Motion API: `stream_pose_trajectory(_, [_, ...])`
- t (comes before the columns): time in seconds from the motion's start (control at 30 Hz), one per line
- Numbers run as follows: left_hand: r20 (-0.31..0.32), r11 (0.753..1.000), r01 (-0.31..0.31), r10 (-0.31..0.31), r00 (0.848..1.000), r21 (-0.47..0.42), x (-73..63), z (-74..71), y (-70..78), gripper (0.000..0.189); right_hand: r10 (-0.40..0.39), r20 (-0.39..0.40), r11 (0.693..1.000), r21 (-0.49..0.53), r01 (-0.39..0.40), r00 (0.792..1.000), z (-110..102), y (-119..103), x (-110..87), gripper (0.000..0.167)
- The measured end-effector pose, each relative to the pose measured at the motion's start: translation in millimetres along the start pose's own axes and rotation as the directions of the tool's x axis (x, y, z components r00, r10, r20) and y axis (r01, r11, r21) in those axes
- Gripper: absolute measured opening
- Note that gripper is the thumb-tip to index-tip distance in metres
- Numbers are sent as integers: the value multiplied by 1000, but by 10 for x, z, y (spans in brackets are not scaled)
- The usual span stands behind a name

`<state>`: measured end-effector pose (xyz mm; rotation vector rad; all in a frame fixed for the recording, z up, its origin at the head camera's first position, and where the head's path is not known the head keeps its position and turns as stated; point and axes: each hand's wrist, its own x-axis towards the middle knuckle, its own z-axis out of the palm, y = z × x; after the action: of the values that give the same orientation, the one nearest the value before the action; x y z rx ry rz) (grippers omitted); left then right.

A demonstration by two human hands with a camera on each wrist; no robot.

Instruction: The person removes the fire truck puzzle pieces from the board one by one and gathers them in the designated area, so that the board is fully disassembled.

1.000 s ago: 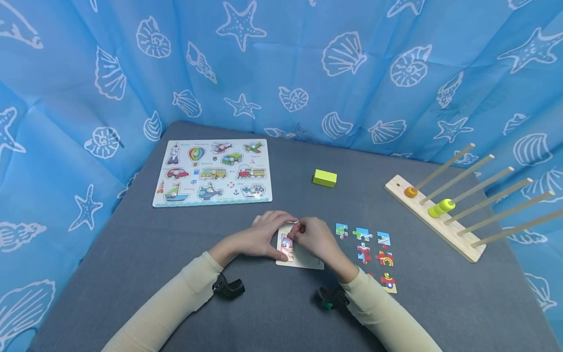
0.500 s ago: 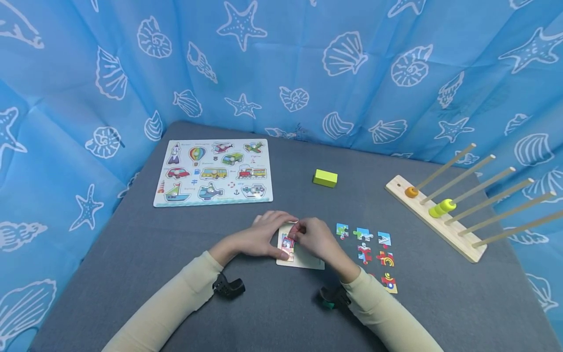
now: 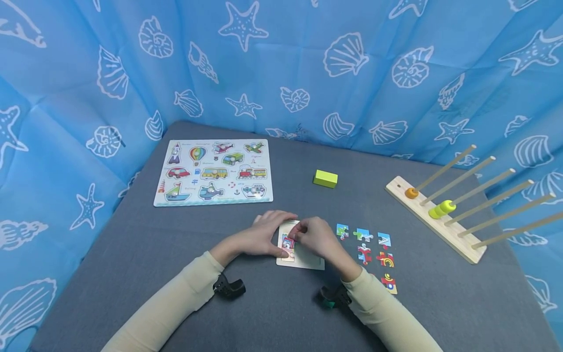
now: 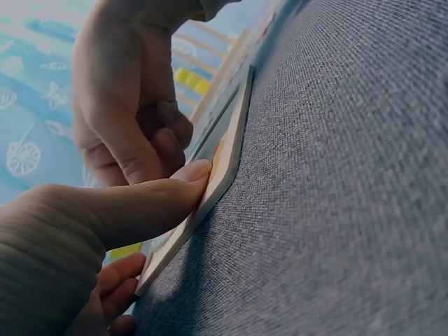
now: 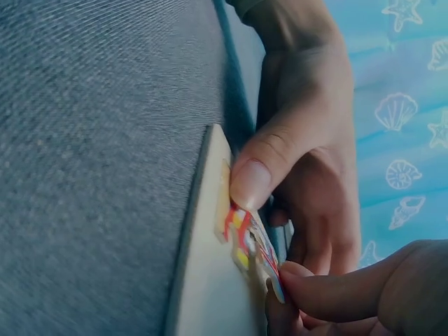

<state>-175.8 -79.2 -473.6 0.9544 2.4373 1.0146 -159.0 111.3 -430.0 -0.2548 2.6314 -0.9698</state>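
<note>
A small light wooden puzzle board (image 3: 310, 263) lies flat on the table between my hands. My left hand (image 3: 264, 237) holds it at the left side; in the left wrist view the thumb (image 4: 150, 206) presses the near part and the other fingers meet the far edge. My right hand (image 3: 318, 240) pinches a red and blue jigsaw piece (image 5: 271, 268) between thumb and fingertips, tilted up from the board. Below it, another jigsaw piece (image 3: 288, 255) lies in the near left corner, partly under the left thumb. The right hand hides part of the board.
Several loose jigsaw pieces (image 3: 364, 254) lie right of the board. Farther off are a vehicle peg puzzle (image 3: 213, 188), a lime block (image 3: 325, 178) and a wooden rack (image 3: 453, 232) with upright rods and a few beads. A blue shell-print curtain (image 3: 264, 63) backs the grey table (image 3: 198, 313).
Both hands stay nearly in place, the left on the board and the right still pinching the jigsaw piece. Only slight finger shifts show.
</note>
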Motion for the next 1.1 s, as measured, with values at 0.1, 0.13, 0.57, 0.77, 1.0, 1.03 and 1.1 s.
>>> stream_pose_trajectory(0.1, [13,1000,-2,3,1000,-4,0,-12,-3,90,31,5,999,23,-31,999,-73,23,-9,9])
stream_pose_trajectory(0.13, [17,1000,-3,3,1000,-5,-1,-16,-4,90,48,3,998,32,-48,999,-107,36,-19,10])
stream_pose_trajectory(0.57, [36,1000,-8,9,999,-8,-1,-24,-19,87,141,-24,989,46,-140,990,-632,472,-396,14])
stream_pose_trajectory(0.77, [41,999,-34,34,999,-1,11,-16,-31,86,142,14,990,1,-142,990,-719,647,-565,12])
stream_pose_trajectory(1.0, [47,1000,-25,24,999,7,0,-20,-35,85,121,18,993,11,-122,992,-696,769,-594,11])
stream_pose_trajectory(1.03, [48,1000,-23,22,999,10,-1,-21,-33,85,117,14,993,14,-118,993,-686,782,-587,11])
stream_pose_trajectory(1.1, [52,1000,-16,16,999,14,-3,-24,-28,84,109,0,994,15,-109,994,-671,802,-577,11])
